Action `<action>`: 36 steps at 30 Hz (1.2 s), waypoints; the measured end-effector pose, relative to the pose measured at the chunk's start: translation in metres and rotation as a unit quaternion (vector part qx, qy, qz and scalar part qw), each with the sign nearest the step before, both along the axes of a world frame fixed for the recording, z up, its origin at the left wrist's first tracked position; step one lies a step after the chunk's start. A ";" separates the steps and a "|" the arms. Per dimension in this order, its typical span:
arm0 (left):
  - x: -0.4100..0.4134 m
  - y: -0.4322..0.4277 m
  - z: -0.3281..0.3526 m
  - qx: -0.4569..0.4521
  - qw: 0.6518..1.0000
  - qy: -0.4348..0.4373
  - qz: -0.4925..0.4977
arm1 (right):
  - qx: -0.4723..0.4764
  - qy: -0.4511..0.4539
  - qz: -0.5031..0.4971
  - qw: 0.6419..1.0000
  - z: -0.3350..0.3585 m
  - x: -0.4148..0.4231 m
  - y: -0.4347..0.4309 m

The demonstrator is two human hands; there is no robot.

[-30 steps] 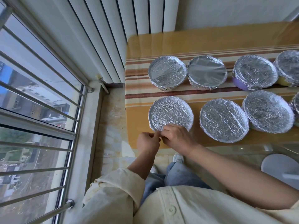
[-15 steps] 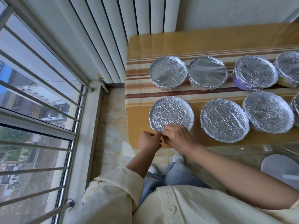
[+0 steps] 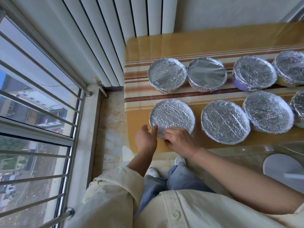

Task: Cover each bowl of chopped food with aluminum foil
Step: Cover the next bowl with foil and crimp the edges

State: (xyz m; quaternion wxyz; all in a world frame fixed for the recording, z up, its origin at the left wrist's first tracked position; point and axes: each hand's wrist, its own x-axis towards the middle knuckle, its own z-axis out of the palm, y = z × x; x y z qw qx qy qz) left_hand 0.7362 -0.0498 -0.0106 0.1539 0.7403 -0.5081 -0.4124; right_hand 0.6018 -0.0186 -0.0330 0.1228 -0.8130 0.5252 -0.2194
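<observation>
Your round foil-covered bowl sits at front-left corner of yellow glossy table with brown stripes, nearest you. Your right hand curled at bowl's near rim, fingertips pinching crinkled foil edge. Your left hand loosely open just beside it, thumb raised, touching foil rim on left side, gripping nothing you can see. Other foil-wrapped bowls stand in two rows to right, among them second front-row bowl and back-left bowl. White ribbed radiator beyond table's left end.
</observation>
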 end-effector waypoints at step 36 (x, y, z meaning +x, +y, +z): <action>0.005 -0.043 -0.032 -0.094 0.948 0.274 0.131 | 0.280 -0.422 -0.277 0.816 -0.023 -0.034 -0.071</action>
